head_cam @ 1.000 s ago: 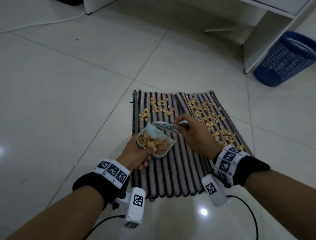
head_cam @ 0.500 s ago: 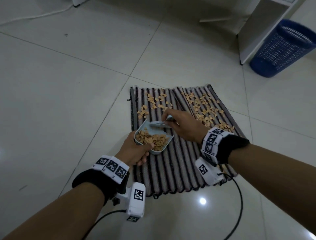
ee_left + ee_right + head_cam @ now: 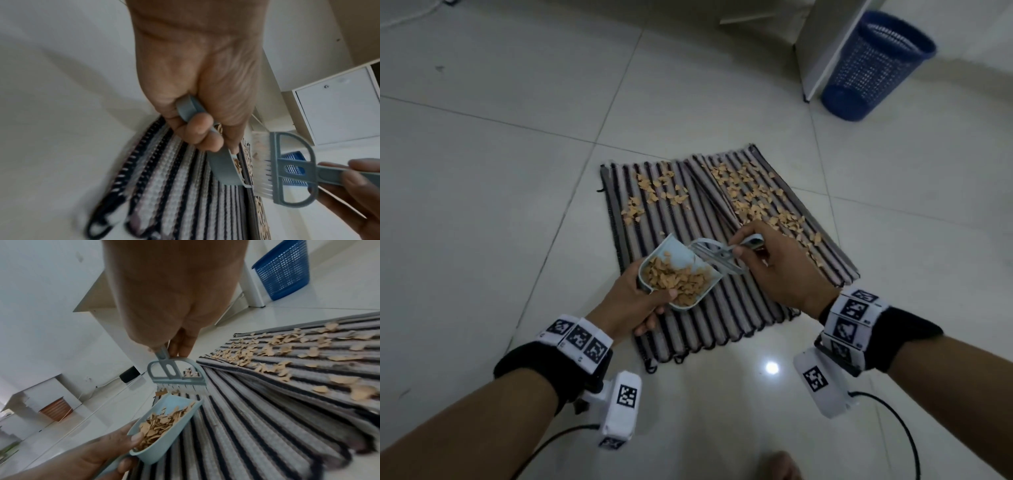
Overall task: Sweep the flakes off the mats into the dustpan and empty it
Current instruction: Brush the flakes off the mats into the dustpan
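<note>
Flakes (image 3: pixel 678 279) fill the dustpan (image 3: pixel 677 270), tipped back at frame centre in the left hand's (image 3: pixel 633 301) curled grip so nothing spills; right hand (image 3: pixel 774 263) pinches the brush (image 3: pixel 717 255) at its mouth; more lie on the mats (image 3: pixel 726 240); blue basket (image 3: pixel 873 65) waits upper right.

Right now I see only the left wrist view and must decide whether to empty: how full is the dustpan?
Observer: The dustpan, held in the left hand, carries a heap of flakes over its rear half; the front is bare.
Operator: Any left on the mats?
Observer: Yes, a patch on the left mat and a longer band on the right mat.
Operator: Where's the bin?
Observer: A blue basket stands upright, far right, beside a white cabinet.
</note>
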